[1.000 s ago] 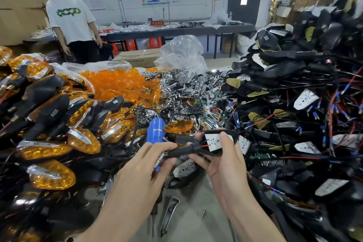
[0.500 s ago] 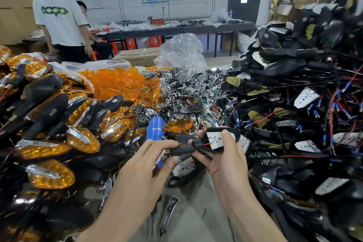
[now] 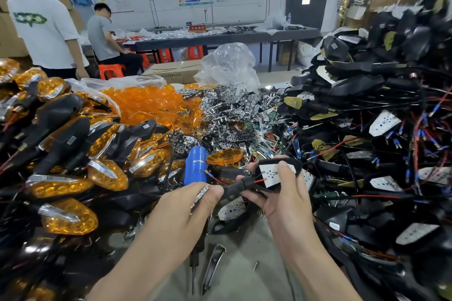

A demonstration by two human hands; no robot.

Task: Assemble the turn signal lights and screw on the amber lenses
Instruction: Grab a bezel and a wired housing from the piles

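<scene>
Workshop, grey bench point(image 3: 239, 281) buried in parts: finished amber signals point(image 3: 66, 217) piled left, loose amber lenses point(image 3: 151, 105) and chrome reflectors point(image 3: 227, 107) further back, black wired housings point(image 3: 367, 105) heaped right. Right hand point(image 3: 283, 200) grips a black signal housing point(image 3: 297, 166) at centre above the bench, one finger across its white LED board point(image 3: 270, 176). Left hand point(image 3: 193, 205) pinches the housing's black stalk point(image 3: 233, 187) and also holds a small chrome strip point(image 3: 200, 196). Blue screwdriver point(image 3: 195, 166) sits just behind the left hand, a single amber lens point(image 3: 224, 156) beside it. Back left: standing person point(image 3: 41, 29), seated person point(image 3: 102, 34).
</scene>
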